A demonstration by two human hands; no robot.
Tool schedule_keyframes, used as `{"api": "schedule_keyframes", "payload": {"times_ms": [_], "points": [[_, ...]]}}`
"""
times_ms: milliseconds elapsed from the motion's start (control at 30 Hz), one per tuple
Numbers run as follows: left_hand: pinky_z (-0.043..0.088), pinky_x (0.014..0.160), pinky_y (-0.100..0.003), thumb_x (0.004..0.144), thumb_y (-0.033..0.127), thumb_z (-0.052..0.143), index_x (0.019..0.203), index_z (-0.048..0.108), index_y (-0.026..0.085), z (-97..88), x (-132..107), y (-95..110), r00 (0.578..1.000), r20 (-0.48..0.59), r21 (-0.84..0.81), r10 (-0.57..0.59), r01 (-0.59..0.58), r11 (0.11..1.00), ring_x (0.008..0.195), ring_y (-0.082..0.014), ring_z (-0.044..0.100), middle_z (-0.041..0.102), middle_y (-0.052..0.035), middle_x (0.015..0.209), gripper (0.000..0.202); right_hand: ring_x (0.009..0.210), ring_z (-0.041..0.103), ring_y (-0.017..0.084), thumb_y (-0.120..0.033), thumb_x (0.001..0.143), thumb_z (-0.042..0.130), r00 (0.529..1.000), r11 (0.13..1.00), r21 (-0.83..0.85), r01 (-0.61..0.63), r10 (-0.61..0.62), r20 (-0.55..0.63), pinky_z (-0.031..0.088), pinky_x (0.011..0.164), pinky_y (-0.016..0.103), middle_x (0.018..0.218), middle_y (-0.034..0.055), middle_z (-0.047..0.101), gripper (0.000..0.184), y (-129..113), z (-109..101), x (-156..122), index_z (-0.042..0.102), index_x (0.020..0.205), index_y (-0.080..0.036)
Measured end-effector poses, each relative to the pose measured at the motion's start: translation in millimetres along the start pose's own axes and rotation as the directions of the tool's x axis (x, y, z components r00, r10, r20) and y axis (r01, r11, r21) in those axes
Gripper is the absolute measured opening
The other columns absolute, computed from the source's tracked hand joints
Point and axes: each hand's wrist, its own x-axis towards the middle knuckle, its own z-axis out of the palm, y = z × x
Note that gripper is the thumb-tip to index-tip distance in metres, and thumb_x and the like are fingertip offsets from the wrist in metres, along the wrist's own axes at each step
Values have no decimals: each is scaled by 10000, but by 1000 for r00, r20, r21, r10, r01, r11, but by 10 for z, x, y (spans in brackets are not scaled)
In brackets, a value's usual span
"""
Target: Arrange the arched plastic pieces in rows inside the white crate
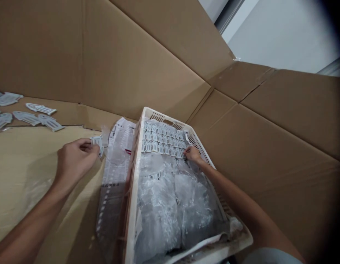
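My left hand (76,156) pinches a small light-grey slotted plate (97,143) between thumb and fingers, above the yellowish work surface and left of a white plastic crate (135,205). Inside the crate, rows of similar slotted plates (160,147) lie side by side at the far end. My right hand (193,154) reaches in over the crate's right side. Its fingers are closed at the right end of the nearest row, touching the plates there; what they hold is hidden. Clear plastic film (161,198) covers the nearer part of the crate's contents.
Several loose slotted plates (39,109) lie at the far left. A printed plastic bag (115,168) rests along the crate's left side. Tall cardboard walls (148,55) stand behind and to the right of the crate.
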Motion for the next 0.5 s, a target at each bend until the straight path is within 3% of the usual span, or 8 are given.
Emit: {"api": "schedule_keyframes", "payload": {"times_ms": [100,200,300,367,433,500], "points": [[541,743,-334,699,432,758,881,761,181,60,-42,43,1000,30,-370,-7,17,929,755,-221,684,755,-63,849,310,993,746,300,-214,998,609,999,999,51,-16,18,-51,559,866,390,1028,153,797,188,-121,-140,-58,764,1078,-144],[529,635,-265,622,421,897,902,761,170,106,-87,79,990,142,-631,16,78,772,701,-174,660,763,-63,861,400,953,721,272,-256,1027,567,967,970,187,153,-107,-232,537,882,394,997,134,783,196,-453,-423,-219,735,997,-160],[555,635,-222,565,322,974,927,714,179,99,-143,157,962,263,-786,78,167,595,667,-150,675,766,-46,816,468,856,686,217,-403,1061,560,843,797,334,504,-369,-391,517,821,358,952,80,764,277,-1020,-758,-570,702,953,-190],[587,673,-212,544,284,1000,917,677,190,76,-189,213,934,346,-829,92,258,496,680,-152,710,784,-52,829,501,834,670,201,-558,1032,616,743,631,394,668,-549,-381,501,762,333,958,60,752,375,-1460,-917,-861,705,1003,-195],[595,669,-198,533,274,1015,870,662,193,57,-241,254,905,416,-824,87,335,458,681,-151,727,789,-50,824,495,811,651,186,-636,901,782,653,512,427,745,-692,-309,482,733,313,979,39,735,530,-1874,-988,-1118,689,1178,-193],[591,656,-185,518,269,1017,802,664,190,51,-292,276,890,445,-815,100,355,458,661,-137,714,771,-24,782,460,771,618,156,-567,929,792,607,441,480,758,-746,-273,452,710,285,904,2,693,472,-2204,-991,-1283,678,1194,-194]]}}
